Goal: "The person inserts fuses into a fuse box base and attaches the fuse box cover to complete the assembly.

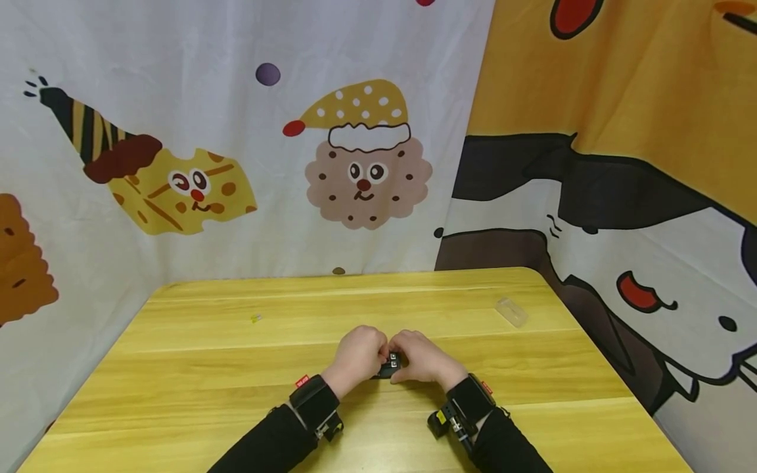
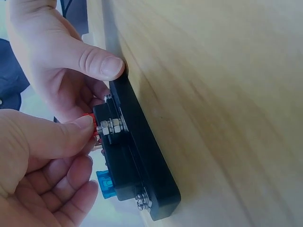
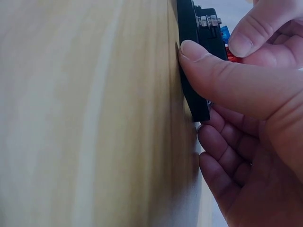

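A black fuse block (image 2: 142, 146) lies on the table between the two hands, with metal studs and nuts (image 2: 111, 126) along its side. My left hand (image 1: 359, 355) pinches a red blade fuse (image 2: 94, 124) between thumb and forefinger at the block's top; its other fingers are curled. A blue blade fuse (image 2: 106, 185) sits in the block beside it. My right hand (image 1: 422, 356) grips one end of the block, thumb along the base edge and fingers on the far side. In the head view the hands partly hide the block (image 1: 390, 364).
The wooden table (image 1: 207, 407) stretches around the hands. A clear plastic box (image 1: 511, 312) lies at the back right. Farther left is a small yellow-green piece (image 1: 256, 318). A cartoon-printed curtain (image 1: 284, 249) hangs behind the table, and another printed cloth (image 1: 591, 249) hangs along its right side.
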{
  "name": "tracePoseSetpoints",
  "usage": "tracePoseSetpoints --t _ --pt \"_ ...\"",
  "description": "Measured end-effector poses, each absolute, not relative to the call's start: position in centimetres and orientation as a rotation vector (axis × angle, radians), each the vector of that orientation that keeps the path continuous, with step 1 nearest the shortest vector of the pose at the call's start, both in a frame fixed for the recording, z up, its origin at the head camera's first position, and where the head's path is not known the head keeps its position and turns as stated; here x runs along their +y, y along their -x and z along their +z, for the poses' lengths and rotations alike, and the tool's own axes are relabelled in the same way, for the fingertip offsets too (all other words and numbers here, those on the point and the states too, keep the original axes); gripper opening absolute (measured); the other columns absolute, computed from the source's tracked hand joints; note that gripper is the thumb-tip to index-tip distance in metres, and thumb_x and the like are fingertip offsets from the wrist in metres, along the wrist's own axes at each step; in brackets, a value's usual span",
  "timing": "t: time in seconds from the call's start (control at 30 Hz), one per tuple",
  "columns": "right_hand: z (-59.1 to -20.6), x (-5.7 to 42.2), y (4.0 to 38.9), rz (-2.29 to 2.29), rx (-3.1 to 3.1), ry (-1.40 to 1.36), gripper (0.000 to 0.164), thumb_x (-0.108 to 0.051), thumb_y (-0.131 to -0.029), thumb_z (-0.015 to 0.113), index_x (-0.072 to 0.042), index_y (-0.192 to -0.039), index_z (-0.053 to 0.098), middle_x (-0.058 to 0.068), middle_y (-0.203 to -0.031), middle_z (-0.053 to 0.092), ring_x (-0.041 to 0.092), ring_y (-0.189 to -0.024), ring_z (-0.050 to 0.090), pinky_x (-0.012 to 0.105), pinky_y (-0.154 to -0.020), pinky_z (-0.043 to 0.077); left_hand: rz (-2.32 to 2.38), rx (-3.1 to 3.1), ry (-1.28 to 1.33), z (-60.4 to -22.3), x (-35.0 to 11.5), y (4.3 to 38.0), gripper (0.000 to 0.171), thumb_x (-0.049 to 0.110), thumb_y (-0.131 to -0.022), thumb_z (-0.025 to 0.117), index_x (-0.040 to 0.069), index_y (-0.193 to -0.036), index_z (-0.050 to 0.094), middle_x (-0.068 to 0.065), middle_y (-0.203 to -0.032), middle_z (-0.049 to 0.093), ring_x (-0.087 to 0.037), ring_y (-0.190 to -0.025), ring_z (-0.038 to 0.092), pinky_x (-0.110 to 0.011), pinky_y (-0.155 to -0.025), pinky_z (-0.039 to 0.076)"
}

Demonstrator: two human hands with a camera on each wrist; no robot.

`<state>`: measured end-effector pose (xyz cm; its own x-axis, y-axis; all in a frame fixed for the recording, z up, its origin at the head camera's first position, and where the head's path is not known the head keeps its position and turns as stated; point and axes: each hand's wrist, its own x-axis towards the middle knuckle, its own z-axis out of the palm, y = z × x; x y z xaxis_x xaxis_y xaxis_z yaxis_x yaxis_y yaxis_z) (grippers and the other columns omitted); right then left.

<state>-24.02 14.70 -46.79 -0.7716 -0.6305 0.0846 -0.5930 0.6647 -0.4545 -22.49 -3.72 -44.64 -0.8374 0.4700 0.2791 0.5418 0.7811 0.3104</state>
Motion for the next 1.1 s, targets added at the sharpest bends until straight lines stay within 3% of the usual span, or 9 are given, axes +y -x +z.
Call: tracePoseSetpoints --t 0.53,1.1 --pt "-46.7 14.6 24.0 -0.71 2.801 1.011 0.047 -0.025 -0.071 0.09 -0.01 -0.106 0.063 0.0 -0.104 0.059 0.02 -0.097 0.052 0.039 -0.09 0.043 -0.712 -2.712 0.837 -43.5 -4.7 22.3 0.007 0.01 -0.078 0.083 0.011 -0.077 0.076 0.004 -0.075 0.066 -0.011 -0.071 0.059 -0.027 -0.065 0.049" --pt "-46.7 14.5 23.9 -0.696 2.805 0.985 0.047 -0.027 -0.07 0.091 -0.012 -0.107 0.065 0.0 -0.106 0.06 0.021 -0.101 0.054 0.041 -0.094 0.044 -0.808 -2.779 0.682 -43.3 -7.8 22.8 0.008 0.012 -0.081 0.081 0.007 -0.083 0.075 -0.001 -0.079 0.066 -0.014 -0.072 0.057 -0.032 -0.067 0.048"
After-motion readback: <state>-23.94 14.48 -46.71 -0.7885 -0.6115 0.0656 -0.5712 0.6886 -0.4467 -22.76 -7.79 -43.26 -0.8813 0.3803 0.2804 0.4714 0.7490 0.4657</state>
